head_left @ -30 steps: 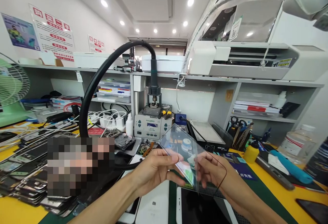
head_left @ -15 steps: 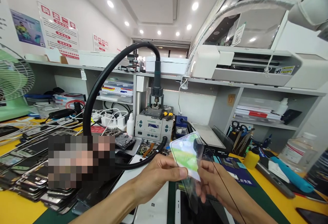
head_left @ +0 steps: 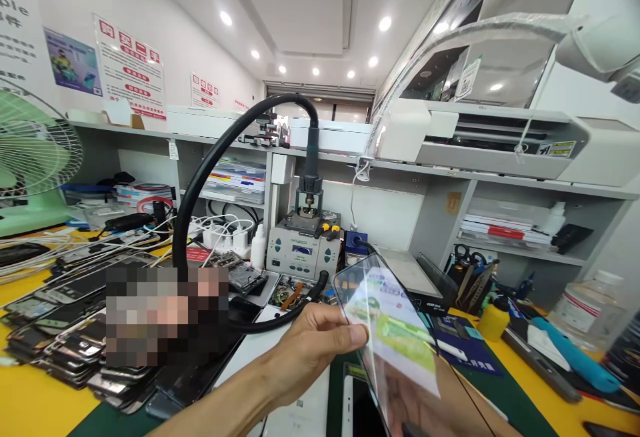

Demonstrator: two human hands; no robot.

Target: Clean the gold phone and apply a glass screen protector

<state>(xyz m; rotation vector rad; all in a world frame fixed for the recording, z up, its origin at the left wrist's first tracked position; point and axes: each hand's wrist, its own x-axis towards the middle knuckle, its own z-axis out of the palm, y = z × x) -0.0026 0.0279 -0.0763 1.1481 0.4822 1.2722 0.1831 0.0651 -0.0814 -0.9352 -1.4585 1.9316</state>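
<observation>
My left hand [head_left: 320, 337] pinches the left edge of a clear phone screen protector [head_left: 369, 350] between thumb and fingers. A green-and-white printed sheet [head_left: 407, 340] shows through the clear pane; whether it is attached cannot be told. Lower right, my right hand [head_left: 423, 400] is seen through the pane, its fingers blurred and partly cut off by the frame. A white-framed phone [head_left: 350, 397] lies on the green mat beneath the protector. Beside it, a white phone [head_left: 297, 413] lies under my left wrist.
Stacked phone parts [head_left: 75, 350] cover the left side. A hot-air station [head_left: 300, 250] stands behind, its black hose [head_left: 185, 223] arching near my left arm. On the right are a yellow bottle [head_left: 493, 320], a blue-handled tool [head_left: 575, 357] and a clear bottle [head_left: 583, 303].
The protector has tilted and come closer, with its printed sheet shifted right and down. My right hand has moved lower, behind the pane. My left hand keeps its pinch.
</observation>
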